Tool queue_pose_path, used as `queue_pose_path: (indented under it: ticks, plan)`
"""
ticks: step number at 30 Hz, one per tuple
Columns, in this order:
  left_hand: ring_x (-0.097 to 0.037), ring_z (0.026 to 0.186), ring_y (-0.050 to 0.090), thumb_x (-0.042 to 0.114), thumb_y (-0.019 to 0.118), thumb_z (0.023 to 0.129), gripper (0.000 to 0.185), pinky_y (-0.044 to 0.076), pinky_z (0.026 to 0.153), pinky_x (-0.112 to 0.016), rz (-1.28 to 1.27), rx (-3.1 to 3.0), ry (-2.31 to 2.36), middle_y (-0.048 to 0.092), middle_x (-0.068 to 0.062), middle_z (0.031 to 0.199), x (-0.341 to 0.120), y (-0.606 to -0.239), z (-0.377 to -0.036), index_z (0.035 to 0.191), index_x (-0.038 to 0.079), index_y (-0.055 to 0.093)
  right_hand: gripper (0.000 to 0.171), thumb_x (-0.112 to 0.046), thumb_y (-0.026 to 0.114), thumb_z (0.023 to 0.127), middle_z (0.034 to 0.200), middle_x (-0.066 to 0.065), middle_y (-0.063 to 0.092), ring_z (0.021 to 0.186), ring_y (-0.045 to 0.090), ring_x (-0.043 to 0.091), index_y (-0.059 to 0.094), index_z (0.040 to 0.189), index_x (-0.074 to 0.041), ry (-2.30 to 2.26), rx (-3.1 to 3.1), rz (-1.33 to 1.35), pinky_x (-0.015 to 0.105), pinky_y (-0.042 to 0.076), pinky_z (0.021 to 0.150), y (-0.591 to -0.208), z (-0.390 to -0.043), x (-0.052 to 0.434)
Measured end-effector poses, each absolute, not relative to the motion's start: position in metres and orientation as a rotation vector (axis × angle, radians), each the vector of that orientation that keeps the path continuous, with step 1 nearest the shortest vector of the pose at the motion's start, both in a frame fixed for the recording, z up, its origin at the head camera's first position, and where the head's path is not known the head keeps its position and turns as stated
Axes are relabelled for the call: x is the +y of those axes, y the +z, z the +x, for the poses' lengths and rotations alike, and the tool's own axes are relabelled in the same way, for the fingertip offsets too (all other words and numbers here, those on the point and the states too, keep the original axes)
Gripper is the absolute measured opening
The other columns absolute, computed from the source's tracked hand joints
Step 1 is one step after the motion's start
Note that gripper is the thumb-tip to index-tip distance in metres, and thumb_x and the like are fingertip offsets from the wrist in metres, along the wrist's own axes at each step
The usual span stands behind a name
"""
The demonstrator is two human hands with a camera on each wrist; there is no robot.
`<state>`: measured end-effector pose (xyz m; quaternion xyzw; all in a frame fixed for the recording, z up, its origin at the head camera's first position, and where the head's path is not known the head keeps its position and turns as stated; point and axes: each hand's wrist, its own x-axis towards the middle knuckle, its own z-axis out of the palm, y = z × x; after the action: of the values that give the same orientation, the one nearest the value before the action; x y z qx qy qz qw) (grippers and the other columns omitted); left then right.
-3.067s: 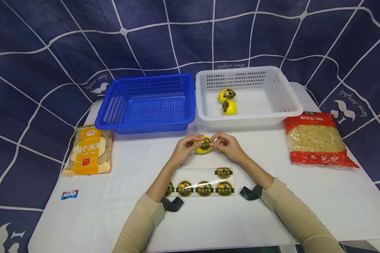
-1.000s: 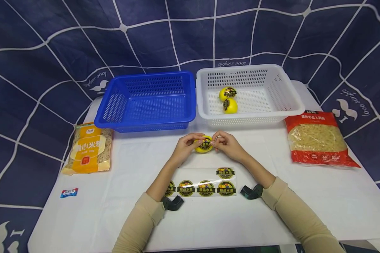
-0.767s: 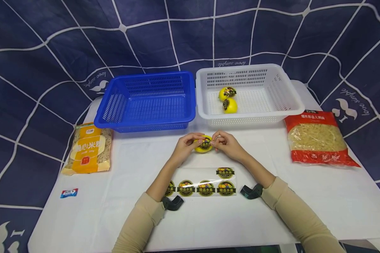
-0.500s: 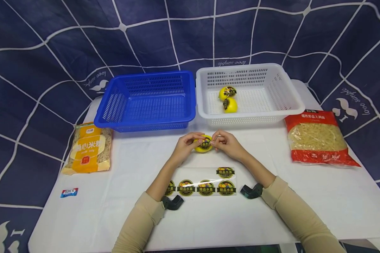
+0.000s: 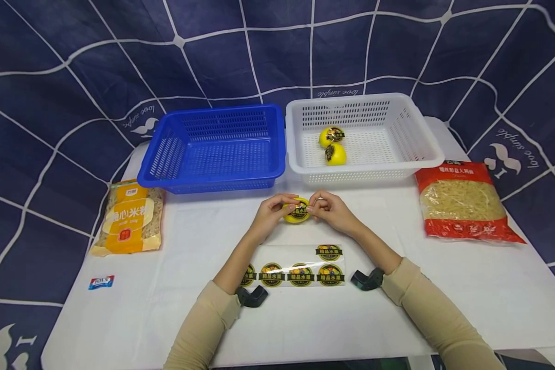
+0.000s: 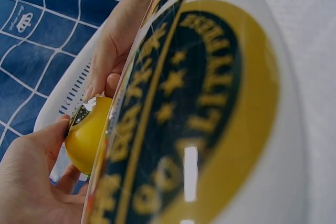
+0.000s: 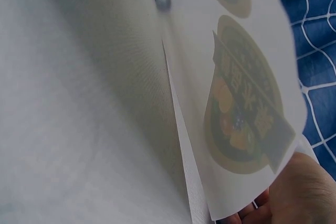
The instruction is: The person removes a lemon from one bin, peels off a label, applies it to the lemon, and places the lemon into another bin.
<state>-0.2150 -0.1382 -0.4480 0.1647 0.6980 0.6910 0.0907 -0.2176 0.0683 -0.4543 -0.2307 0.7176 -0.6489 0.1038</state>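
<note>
The white table (image 5: 444, 288) is carrying the whole station, backed by a navy grid-patterned cloth. At its far edge a blue basket (image 5: 166, 169) is sitting with nothing visible inside it, and a white basket (image 5: 411, 139) is standing just beside it on the right. Two labelled yellow balls (image 5: 333, 145) are lying in the white basket, touching one another, each already wearing a dark round label. I am judging those two as finished pieces.

A red bag of noodles (image 5: 462, 203) is lying to the right of the work area and an orange bag of pasta (image 5: 129, 218) to the left, with a small blue-and-white wrapper (image 5: 101, 282) near the left front corner; none of these is being touched.

Between the forearms the sticker sheet (image 5: 296, 267) is lying flat on the table. Five stickers are remaining on it, one partly hidden by the left forearm, so labels appear to be in reserve.

The piece in hand is a third yellow ball (image 5: 297, 211), held low over the table centre, just in front of the baskets. The left hand (image 5: 270, 213) is gripping it, fingers curled round its left side. The right hand (image 5: 330, 209) is pinching at its right edge, fingertips closed on the label there. The ball is looking glossy, smooth and round, with a dark label with a gold edge covering its upward face. I am judging the label as applied or being pressed down; placing the ball is outstanding.
</note>
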Motion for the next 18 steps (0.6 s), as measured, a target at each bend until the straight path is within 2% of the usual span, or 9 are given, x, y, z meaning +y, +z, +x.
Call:
queue_pose_path:
  ticks: [5, 11, 18]
  plan:
    - [-0.025, 0.115, 0.050, 0.000, 0.058, 0.089, 0.019, 0.041, 0.098, -0.030, 0.479, 2.074, 2.062, 0.056, -0.020, 0.120, -0.139, -0.453, -0.217, 0.103, -0.012, 0.061, 0.012, 0.005, 0.057, 0.088, 0.068, 0.036, 0.049, 0.063, 0.047, 0.043, 0.049, 0.095, 0.010, -1.914, 2.139, -0.691, 0.021, 0.041, 0.060, -0.455, -0.218, 0.068]
    - [-0.024, 0.116, 0.050, 0.003, 0.060, 0.089, 0.022, 0.040, 0.100, -0.034, 0.580, 2.131, 2.029, 0.056, -0.019, 0.121, -0.140, -0.454, -0.215, 0.107, -0.010, 0.060, 0.011, 0.001, 0.057, 0.089, 0.067, 0.034, 0.049, 0.064, 0.048, 0.042, 0.050, 0.094, 0.008, -1.902, 2.167, -0.676, 0.023, 0.040, 0.058, -0.457, -0.218, 0.069]
    - [-0.022, 0.118, 0.048, -0.004, 0.072, 0.076, 0.042, 0.041, 0.099, -0.030, 0.698, 2.184, 1.933, 0.053, -0.013, 0.123, -0.140, -0.459, -0.215, 0.115, -0.005, 0.057, 0.011, -0.004, 0.058, 0.090, 0.066, 0.032, 0.052, 0.063, 0.048, 0.042, 0.050, 0.092, 0.004, -1.870, 2.219, -0.635, 0.022, 0.038, 0.059, -0.458, -0.217, 0.069]
